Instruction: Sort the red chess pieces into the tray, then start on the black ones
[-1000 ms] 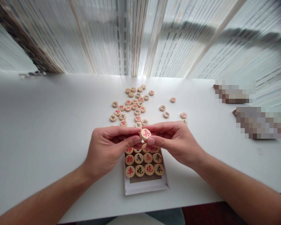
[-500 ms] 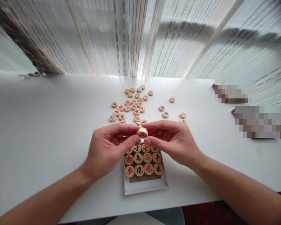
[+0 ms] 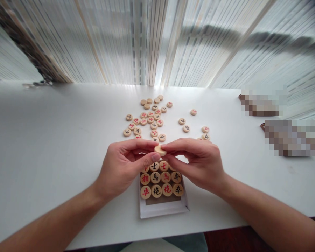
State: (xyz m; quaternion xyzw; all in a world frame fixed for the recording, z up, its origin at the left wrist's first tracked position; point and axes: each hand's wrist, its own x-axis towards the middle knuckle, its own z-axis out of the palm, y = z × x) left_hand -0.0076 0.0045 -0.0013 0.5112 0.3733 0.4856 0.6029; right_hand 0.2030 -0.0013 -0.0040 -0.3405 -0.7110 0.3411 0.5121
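The disc (image 3: 159,150) we hold looks like pale wood, smooth and matt. We see the same wooden look in the boxed discs (image 3: 155,177) and the loose discs (image 3: 150,119), smooth and dull as well. The box (image 3: 164,209) seems to us to be white paper card, matt along its wall, with a dull brown, board-like floor. Under it we have a smooth white tabletop (image 3: 55,140) with a soft sheen. The curtain (image 3: 118,42) looks like thin cloth strands; pixelation hides from us the finish of the brown-edged objects (image 3: 291,140).

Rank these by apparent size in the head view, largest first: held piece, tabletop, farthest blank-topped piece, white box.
1. Tabletop
2. White box
3. Held piece
4. Farthest blank-topped piece; distance may explain its smaller look.
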